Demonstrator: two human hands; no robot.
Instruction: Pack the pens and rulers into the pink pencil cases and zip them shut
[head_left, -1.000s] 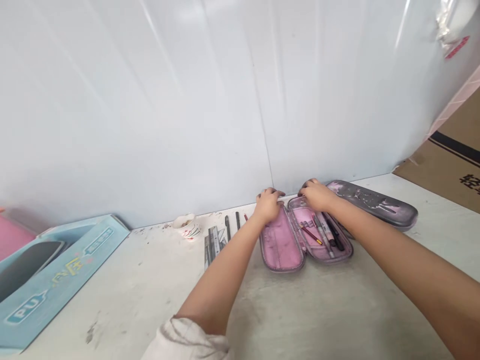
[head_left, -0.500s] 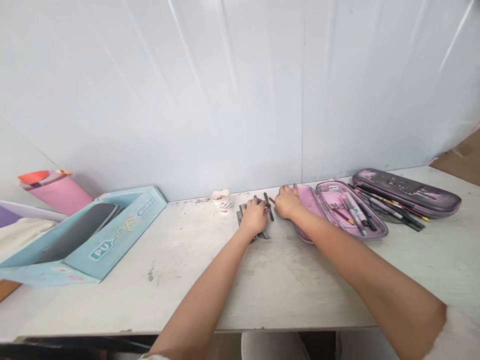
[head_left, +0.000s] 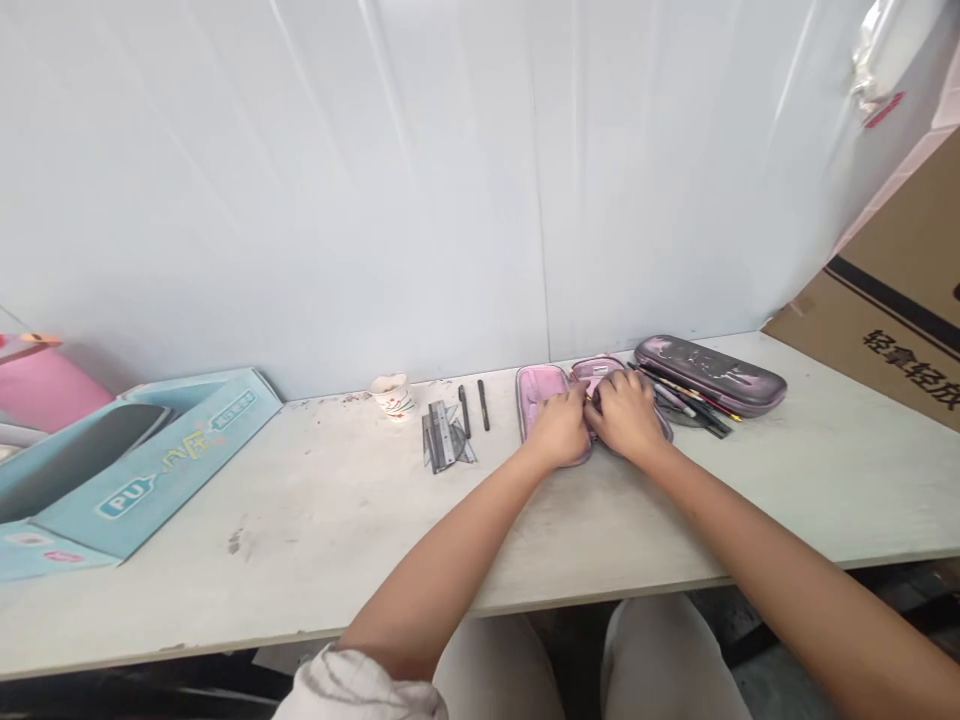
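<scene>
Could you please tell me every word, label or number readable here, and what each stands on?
"PU" on the blue box.
"轻拿轻放" on the brown carton.
Coloured lettering and small text on the blue box: too blurred to read.
A tag on the pink pencil case: too small to read.

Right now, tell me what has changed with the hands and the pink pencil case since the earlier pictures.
The left hand and right hand moved right, off the pile by the cup, and now rest together on the pink pencil case. Two dark pens lie uncovered. The paper cup and grey pencil case stayed put.
</scene>
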